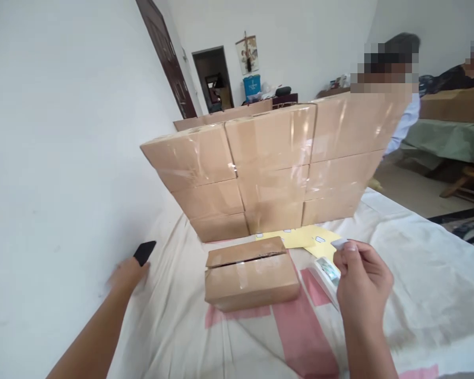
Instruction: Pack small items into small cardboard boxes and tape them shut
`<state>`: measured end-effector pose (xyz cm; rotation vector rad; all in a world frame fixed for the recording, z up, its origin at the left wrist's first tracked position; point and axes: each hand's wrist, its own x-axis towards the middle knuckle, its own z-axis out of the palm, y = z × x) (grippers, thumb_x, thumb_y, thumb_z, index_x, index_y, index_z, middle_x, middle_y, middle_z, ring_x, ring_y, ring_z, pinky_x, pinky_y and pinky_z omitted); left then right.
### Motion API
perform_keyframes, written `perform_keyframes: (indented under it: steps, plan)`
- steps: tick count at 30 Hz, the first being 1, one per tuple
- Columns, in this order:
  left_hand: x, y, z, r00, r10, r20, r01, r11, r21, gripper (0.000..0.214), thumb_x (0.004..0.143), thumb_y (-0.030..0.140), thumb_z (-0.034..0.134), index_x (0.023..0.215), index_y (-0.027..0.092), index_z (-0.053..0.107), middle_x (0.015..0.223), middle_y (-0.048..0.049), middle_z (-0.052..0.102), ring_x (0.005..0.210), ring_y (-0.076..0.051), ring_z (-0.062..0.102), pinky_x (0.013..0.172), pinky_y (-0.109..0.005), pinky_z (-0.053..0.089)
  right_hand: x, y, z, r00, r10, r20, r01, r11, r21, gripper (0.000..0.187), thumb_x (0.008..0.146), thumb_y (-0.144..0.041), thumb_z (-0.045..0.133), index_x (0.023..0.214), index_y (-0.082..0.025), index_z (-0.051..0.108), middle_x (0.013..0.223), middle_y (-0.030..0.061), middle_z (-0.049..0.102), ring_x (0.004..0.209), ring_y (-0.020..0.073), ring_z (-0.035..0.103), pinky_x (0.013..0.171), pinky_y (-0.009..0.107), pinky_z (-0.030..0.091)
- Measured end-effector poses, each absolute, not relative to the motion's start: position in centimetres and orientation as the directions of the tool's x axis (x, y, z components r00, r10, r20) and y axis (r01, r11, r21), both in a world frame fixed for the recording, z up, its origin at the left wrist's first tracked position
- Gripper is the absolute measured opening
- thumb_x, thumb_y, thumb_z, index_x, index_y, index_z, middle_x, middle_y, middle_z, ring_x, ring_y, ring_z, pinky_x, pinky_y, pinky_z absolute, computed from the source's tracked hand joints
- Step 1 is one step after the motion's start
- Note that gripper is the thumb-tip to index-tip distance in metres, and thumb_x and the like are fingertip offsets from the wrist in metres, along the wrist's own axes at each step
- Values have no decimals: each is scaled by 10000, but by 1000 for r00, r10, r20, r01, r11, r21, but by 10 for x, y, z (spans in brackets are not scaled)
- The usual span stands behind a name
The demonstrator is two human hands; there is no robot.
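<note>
On the left by the wall, my left hand (127,275) is closed around a flat black rectangular object (145,253), possibly a phone; blur hides its detail. My right hand (361,276) pinches a small whitish label (339,243) between thumb and forefinger. Just left of that hand lies a white device (327,271) with a greenish screen-like panel, partly covered by the hand. Behind it are yellow sheets (300,238) bearing small outlined white labels. A closed cardboard box (253,281), with clear tape on it, sits between my hands, touched by neither.
A wall of stacked, taped cardboard boxes (276,168) rises behind the single box. White cloth with pink patches covers the table (418,273). The white wall (63,158) borders the left side. Beyond the stack is a person in a light sleeve (405,126); another sits farther right.
</note>
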<state>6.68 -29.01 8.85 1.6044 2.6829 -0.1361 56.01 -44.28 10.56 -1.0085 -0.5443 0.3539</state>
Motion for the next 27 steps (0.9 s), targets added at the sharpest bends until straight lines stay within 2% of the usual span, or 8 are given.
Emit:
perform_keyframes:
  steps: [2, 5, 9, 11, 14, 18, 24, 27]
  plan:
    - [35, -293, 72, -507, 860, -55, 862, 505, -49, 630, 915, 527, 382, 1236, 23, 581, 1327, -350, 582, 1204, -474, 621, 869, -508, 512, 552, -427, 97, 805, 535, 258, -14, 451, -892, 343, 826, -478, 783, 778, -162, 658, 537, -58, 417, 519, 91, 374, 493, 255, 258]
    - [10, -287, 53, -485, 873, -52, 874, 486, 0, 688, 931, 620, 303, 1275, 85, 566, 1330, -285, 612, 1212, -444, 619, 925, -516, 495, 544, -409, 88, 814, 511, 277, 37, 430, -902, 297, 828, -445, 779, 805, -163, 688, 543, -47, 449, 520, 101, 388, 478, 264, 253]
    - [-2, -268, 33, -530, 847, -36, 846, 531, 44, 800, 896, 725, 304, 1256, 68, 584, 1227, -292, 655, 1176, -468, 623, 925, -549, 477, 543, -398, 84, 807, 507, 304, 43, 463, -885, 115, 811, -287, 798, 748, -220, 730, 545, -13, 472, 517, 119, 404, 488, 334, 272]
    - [-4, -261, 26, -569, 822, -17, 821, 569, 58, 833, 886, 746, 306, 1258, 58, 590, 1216, -291, 659, 1172, -464, 625, 929, -548, 476, 545, -395, 84, 800, 518, 303, 25, 476, -879, 120, 789, -207, 804, 701, -252, 735, 552, 1, 474, 528, 123, 409, 513, 361, 287]
    - [-3, -252, 17, -636, 772, 19, 771, 634, 66, 854, 861, 769, 338, 1259, 60, 602, 1222, -279, 661, 1161, -449, 633, 931, -546, 484, 546, -392, 84, 813, 464, 352, 82, 507, -858, 142, 755, -170, 783, 661, -227, 692, 540, -18, 461, 506, 104, 402, 485, 334, 280]
    - [-4, -241, 11, -706, 707, 35, 707, 703, 74, 872, 818, 788, 406, 1247, 62, 627, 1215, -282, 670, 1149, -445, 647, 912, -537, 511, 542, -389, 83, 818, 387, 426, 189, 519, -834, 70, 728, -173, 725, 709, -168, 659, 526, -51, 476, 475, 92, 420, 474, 282, 299]
    - [-8, -231, 11, -719, 694, 19, 692, 714, 102, 808, 825, 751, 484, 1241, 77, 647, 1221, -278, 685, 1160, -443, 649, 914, -537, 522, 543, -387, 80, 816, 420, 397, 140, 522, -841, 98, 690, -174, 721, 667, -162, 627, 510, -58, 471, 443, 75, 382, 470, 275, 279]
    - [1, -231, 9, -723, 690, 38, 689, 716, 110, 699, 859, 677, 515, 1214, 92, 660, 1189, -268, 701, 1132, -443, 662, 879, -524, 530, 545, -388, 77, 809, 461, 364, 92, 513, -853, 101, 696, -158, 714, 662, -163, 619, 529, -55, 480, 447, 72, 384, 476, 269, 270]
